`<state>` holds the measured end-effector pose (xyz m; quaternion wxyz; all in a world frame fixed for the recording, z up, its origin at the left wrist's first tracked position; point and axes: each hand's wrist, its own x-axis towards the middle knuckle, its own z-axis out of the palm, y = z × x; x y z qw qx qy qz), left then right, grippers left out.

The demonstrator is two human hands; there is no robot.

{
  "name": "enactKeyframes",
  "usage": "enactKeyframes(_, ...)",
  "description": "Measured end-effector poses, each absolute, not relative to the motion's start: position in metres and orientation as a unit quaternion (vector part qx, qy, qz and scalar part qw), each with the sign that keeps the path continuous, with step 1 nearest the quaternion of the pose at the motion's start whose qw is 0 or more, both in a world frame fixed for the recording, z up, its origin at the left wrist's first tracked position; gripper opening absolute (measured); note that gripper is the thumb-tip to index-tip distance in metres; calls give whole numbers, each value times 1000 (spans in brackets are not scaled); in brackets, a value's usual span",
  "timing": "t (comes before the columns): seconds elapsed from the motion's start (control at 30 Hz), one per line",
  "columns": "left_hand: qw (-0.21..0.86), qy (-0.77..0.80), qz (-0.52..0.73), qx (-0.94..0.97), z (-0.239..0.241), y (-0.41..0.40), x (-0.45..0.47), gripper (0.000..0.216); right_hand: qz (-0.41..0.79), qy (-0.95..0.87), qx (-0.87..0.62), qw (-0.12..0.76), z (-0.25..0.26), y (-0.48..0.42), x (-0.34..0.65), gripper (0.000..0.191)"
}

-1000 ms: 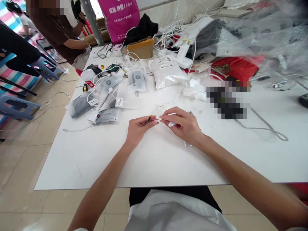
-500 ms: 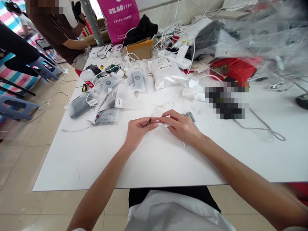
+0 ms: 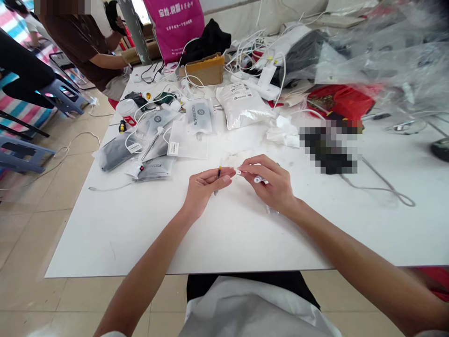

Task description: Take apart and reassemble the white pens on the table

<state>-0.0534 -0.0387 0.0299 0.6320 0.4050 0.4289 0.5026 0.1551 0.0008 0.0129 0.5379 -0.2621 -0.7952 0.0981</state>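
Observation:
My left hand (image 3: pixel 203 187) pinches a thin dark stick-like piece (image 3: pixel 218 174) between thumb and fingers, just above the white table (image 3: pixel 140 234). My right hand (image 3: pixel 271 185) is closed round small white parts (image 3: pixel 257 179), with one tiny white piece (image 3: pixel 239 172) at its fingertips close to the dark piece. The two hands almost meet at the table's middle. What the parts are is too small to tell.
Grey and white sealed pouches (image 3: pixel 198 117) and white cables (image 3: pixel 147 112) lie at the back left. A brown box (image 3: pixel 205 69), a pink bag (image 3: pixel 174 23), a red bag (image 3: pixel 336 98) and clear plastic (image 3: pixel 386 56) crowd the back. Another person (image 3: pixel 87 47) sits at the far left corner.
The dark piece in my left hand has tilted more upright. My right hand's fingertips have lifted slightly, showing a small white piece.

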Motion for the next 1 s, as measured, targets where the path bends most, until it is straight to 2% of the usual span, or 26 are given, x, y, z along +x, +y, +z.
enactKeyframes(0.2, 653, 414, 506, 381, 23, -36, -54, 35, 121, -771, -240, 578, 24, -6, 149, 32)
enactKeyframes(1.0, 670, 399, 490, 389, 18, -33, -55, 33, 137, -772, -221, 580, 28, -11, 147, 33)
